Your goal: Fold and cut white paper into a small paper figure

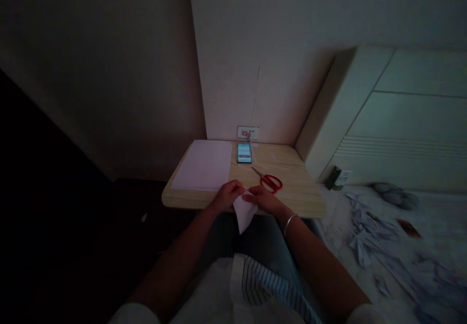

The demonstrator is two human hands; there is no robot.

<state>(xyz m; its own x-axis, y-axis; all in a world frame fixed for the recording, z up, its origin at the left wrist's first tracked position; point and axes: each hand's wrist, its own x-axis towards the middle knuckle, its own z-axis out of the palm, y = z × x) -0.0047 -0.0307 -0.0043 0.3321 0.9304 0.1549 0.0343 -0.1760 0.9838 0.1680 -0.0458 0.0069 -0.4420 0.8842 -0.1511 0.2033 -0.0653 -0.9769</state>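
A small folded piece of white paper [244, 212] hangs over the near edge of a light wooden table [299, 197]. My left hand [229, 193] pinches its upper left part, fingers closed. My right hand [265, 199], with a silver bangle on the wrist, grips its upper right part. Red-handled scissors [270, 181] lie on the table just beyond my right hand. A stack of white sheets [206, 164] lies on the table's left half.
A phone [244, 152] with a lit screen lies at the back of the table, below a wall socket [248, 132]. To the right is a bed with several folded paper pieces [368, 234] and a pale headboard [394, 119]. The left side is dark.
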